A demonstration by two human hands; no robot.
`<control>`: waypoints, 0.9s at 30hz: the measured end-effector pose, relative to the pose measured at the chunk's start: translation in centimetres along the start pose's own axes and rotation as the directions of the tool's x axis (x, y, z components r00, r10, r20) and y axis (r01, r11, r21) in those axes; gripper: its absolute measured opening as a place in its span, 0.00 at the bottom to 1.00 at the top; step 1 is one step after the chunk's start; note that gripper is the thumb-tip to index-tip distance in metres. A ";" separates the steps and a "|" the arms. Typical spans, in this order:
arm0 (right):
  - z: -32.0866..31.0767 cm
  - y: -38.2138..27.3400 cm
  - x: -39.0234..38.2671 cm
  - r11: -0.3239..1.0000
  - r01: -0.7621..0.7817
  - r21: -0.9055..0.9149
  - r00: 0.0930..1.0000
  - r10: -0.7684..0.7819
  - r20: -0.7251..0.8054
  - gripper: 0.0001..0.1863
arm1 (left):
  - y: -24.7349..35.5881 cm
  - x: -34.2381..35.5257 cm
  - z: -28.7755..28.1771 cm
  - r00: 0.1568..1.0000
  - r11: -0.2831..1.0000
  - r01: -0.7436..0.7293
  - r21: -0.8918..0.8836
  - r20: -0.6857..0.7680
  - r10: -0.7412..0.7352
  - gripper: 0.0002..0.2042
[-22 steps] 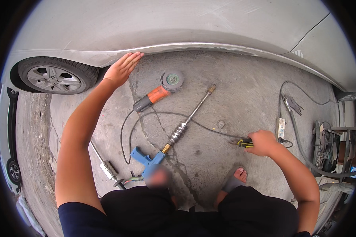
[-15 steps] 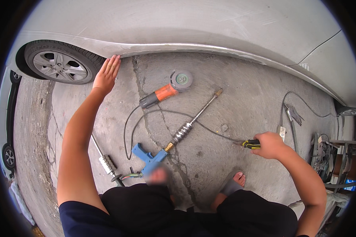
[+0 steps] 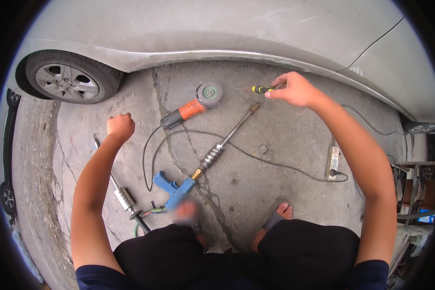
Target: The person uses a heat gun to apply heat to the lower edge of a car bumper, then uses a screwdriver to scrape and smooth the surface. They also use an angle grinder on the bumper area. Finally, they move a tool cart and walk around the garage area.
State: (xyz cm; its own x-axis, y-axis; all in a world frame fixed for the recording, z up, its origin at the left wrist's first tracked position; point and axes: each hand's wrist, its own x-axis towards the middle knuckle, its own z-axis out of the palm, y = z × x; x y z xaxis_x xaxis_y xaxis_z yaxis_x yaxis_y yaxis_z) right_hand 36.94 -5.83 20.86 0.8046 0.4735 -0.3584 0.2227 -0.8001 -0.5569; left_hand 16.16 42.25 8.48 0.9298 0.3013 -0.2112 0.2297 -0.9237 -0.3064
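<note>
1. Head view: the right hand [image 3: 297,89] is clamped on a yellow-and-black tool [image 3: 261,89], whose thin, blurred tip points left, near the lower edge of the silver car [image 3: 193,34].
2. The left hand [image 3: 121,127], well apart from the right, is curled into a fist below the wheel [image 3: 71,79]; whether it encloses anything, I cannot tell.
3. Between the hands, an orange-and-black angle grinder [image 3: 191,109] lies on the concrete floor [image 3: 246,203], beside a blue pistol-grip tool [image 3: 178,188] with a long metal rod.
4. A second slide-weight rod [image 3: 124,198] lies near the left forearm.
</note>
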 end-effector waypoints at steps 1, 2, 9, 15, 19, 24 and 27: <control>-0.2 -0.2 1.0 0.999 0.037 -0.006 0.998 -0.038 -0.057 0.30 | 0.6 -0.3 -0.3 1.000 1.000 -0.026 -0.002 0.003 0.026 0.10; -0.6 -0.2 1.7 0.997 0.072 -0.016 0.991 -0.074 -0.115 0.30 | 1.3 -0.5 -0.6 0.996 0.997 -0.081 -0.006 -0.048 0.081 0.11; -1.7 -1.9 2.3 0.987 0.026 0.156 0.999 -0.018 -0.050 0.28 | 5.6 -2.1 -0.1 0.942 0.934 -0.330 -0.139 -0.115 0.316 0.11; -2.2 -1.9 2.4 0.989 0.039 0.144 0.997 -0.029 -0.074 0.30 | 9.3 -3.4 0.0 0.887 0.841 -0.462 -0.280 -0.154 0.436 0.11; -3.2 -1.6 2.4 0.993 0.012 0.119 0.996 -0.023 0.088 0.31 | 13.3 -5.1 0.0 0.781 0.759 -0.556 -0.339 0.098 0.616 0.12; -3.1 -2.2 1.3 0.985 -0.026 0.168 1.000 0.027 -0.005 0.30 | 17.9 -7.7 -0.4 0.454 0.711 -0.176 -0.680 0.585 0.672 0.18; -4.2 -2.0 0.4 0.993 -0.025 0.116 0.999 0.029 -0.035 0.31 | 19.6 -8.7 1.8 0.427 0.699 -0.220 -0.681 0.577 0.697 0.19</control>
State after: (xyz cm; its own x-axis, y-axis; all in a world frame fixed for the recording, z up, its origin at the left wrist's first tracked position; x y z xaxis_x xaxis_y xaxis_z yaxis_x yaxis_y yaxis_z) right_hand 39.11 -5.61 25.03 0.8296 0.4369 -0.3477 0.1373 -0.7632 -0.6314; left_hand 12.03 21.93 2.67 0.3911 -0.3785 -0.8389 0.1515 -0.8726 0.4643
